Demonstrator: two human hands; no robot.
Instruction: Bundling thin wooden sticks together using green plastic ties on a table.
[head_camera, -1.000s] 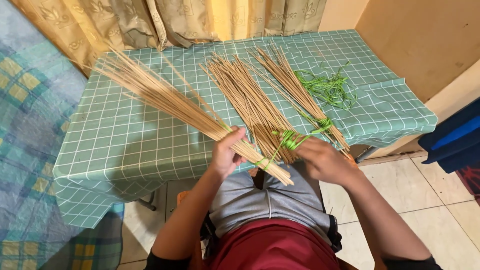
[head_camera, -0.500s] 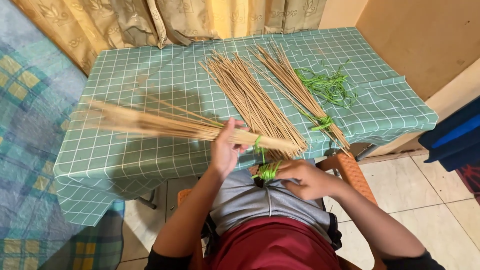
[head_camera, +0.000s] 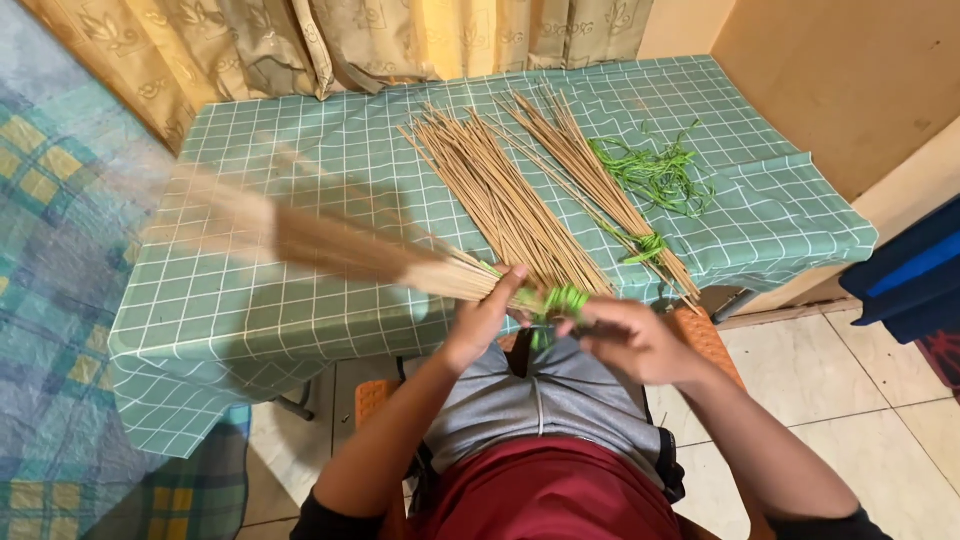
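Stick bundle (head_camera: 340, 250) is clamped in left hand (head_camera: 482, 318) fingers; green tie strip (head_camera: 566, 300) is pinched by right hand (head_camera: 632, 338) fingers.

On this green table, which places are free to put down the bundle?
Free: the far left cloth between the curtain and the loose sticks, and the near right corner beyond the tied bundle. Crowded: the middle and the green strips.

The bundle of thin tan sticks (head_camera: 330, 250) is gripped near its lower end by the left hand (head_camera: 483, 318) and slants up and away to that hand's left, motion-blurred, its far end fanned out. The bright green strip (head_camera: 563, 300) wraps the bundle's end between both hands, its tail pinched in the right hand (head_camera: 632, 338).
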